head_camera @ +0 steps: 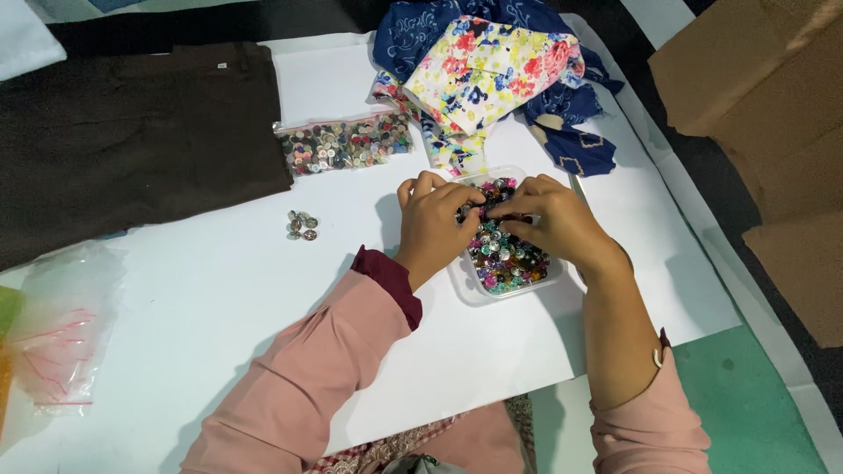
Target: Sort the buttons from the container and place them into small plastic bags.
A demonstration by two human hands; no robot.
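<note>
- the pink sleeves (299, 395) lie closest to the camera, one to each forearm, and both arms run up the picture toward a single spot.
- the left hand (432, 224) rests on the near-left edge of a small clear tub (470, 291), fingers curled inward and tips pressed down among the buttons (507, 254); whether it pinches one cannot be told.
- the right hand (555, 219) comes in over the tub's right side, its fingers bent and pinched together at the top of the heap; the tips are buried in the pile, so what they hold is hidden.
- the fingertips of the two hands nearly meet over the far half of the tub, directly beneath them rather than off to either side.
- the tub's long axis runs away from the person, tilted slightly left at the far end, and neither hand is plainly nearer.
- a little cluster of loose buttons (301, 226) sits on the white sheet (219, 290) well to the left of the left hand, the nearer one.
- farther up lies a clear bag of buttons (344, 145), with floral cloth (487, 75) just behind the tub.
- dark brown fabric (132, 140) covers the far left, and an empty plastic bag (66, 338) lies at the left edge.
</note>
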